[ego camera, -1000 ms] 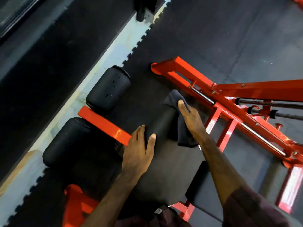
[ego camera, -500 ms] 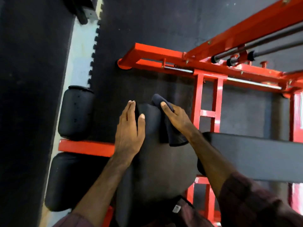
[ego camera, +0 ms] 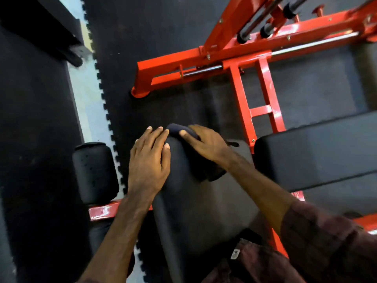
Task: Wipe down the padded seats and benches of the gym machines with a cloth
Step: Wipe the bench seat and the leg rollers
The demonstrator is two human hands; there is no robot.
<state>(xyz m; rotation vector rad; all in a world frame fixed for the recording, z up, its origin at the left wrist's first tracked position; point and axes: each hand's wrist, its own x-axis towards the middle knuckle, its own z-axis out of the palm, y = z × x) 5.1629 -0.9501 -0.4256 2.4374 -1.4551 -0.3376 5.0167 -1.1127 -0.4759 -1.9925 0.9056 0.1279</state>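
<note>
A black padded seat (ego camera: pixel 202 205) of a red gym machine fills the middle of the view. My left hand (ego camera: pixel 150 162) rests flat on its far left edge, fingers straight and reaching over the rim. My right hand (ego camera: pixel 206 145) presses a dark cloth (ego camera: pixel 204 168) onto the seat's far end, fingers stretched out over it. Part of the cloth bunches up past my fingertips and part hangs out below my palm. A second black pad (ego camera: pixel 318 152) lies to the right, level with the seat.
Two black foam rollers (ego camera: pixel 94 170) sit on a red bar (ego camera: pixel 102 211) left of the seat. The red steel frame (ego camera: pixel 206 60) with chrome rods crosses the far side. Black rubber floor mats (ego camera: pixel 142 27) with a toothed edge border a pale strip of floor (ego camera: pixel 85 94).
The view has swung round and closer over the seat. Both hands have stayed at the seat's far end, the right hand shifting the cloth slightly toward the left hand.
</note>
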